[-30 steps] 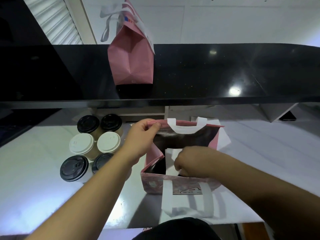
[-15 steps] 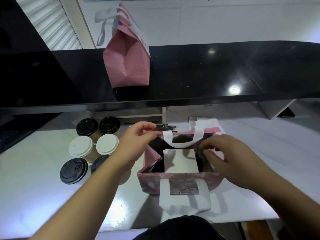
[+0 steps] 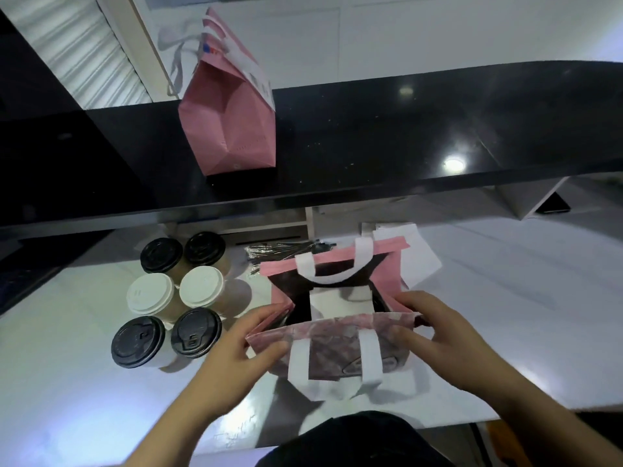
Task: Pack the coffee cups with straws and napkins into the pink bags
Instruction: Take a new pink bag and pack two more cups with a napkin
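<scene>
Pink bag (image 3: 340,345), standing open on the white counter (image 3: 67,382), is gripped at its near rim corners by left hand (image 3: 232,358) and right hand (image 3: 438,342). Six lidded coffee cups (image 3: 175,298) are grouped just left.

Both forearms are bare, without sleeves, and a dark garment (image 3: 354,439) covers the torso.

The upper counter (image 3: 404,129) is glossy black stone-looking stuff, mirror shiny with little specks. Both pink bags (image 3: 232,129) look like soft matt fabric-ish material, white strap handles (image 3: 332,264) too. Cup lids (image 3: 158,293) are smooth plastic, slightly shiny.
</scene>
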`<state>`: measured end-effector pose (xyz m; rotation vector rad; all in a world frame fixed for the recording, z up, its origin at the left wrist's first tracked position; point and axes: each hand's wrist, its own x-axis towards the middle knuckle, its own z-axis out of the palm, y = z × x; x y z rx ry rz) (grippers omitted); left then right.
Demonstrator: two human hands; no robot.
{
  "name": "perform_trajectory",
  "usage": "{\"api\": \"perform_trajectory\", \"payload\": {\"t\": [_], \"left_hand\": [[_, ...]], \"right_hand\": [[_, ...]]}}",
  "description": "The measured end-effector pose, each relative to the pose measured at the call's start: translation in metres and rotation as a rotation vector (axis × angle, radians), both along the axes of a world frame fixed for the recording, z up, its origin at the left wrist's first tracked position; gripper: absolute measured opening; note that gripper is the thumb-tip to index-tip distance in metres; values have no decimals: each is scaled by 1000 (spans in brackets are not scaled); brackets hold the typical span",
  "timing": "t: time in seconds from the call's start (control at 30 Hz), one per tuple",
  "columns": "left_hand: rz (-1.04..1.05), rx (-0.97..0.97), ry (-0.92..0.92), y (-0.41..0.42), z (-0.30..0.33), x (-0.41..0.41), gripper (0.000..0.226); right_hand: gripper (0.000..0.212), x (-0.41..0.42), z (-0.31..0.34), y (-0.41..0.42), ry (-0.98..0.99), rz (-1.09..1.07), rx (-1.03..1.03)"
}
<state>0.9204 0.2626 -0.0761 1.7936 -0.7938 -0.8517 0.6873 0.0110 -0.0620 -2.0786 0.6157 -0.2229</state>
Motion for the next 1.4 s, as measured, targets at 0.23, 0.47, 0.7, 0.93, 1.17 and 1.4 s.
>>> {"api": "perform_trajectory", "payload": {"t": [0.23, 0.47, 0.7, 0.93, 1.17, 1.4], "left_hand": [[70, -22, -12, -6, 0, -13, 29], [42, -66, 217, 9, -3, -7, 38], [103, -89, 286, 4, -4, -9, 41], [253, -150, 373, -3, -17, 4, 43], [76, -82, 323, -8, -11, 30, 77], [38, -17, 165, -14, -15, 37, 57]], "right_hand": [[13, -2, 1, 6, -37, 9, 14], [43, -14, -4, 17, -8, -24, 101], [27, 3, -5, 17, -68, -18, 101], [34, 4, -12, 8, -27, -204, 42], [111, 13, -1, -9, -3, -120, 167], [111, 26, -2, -29, 67, -15, 64]]}}
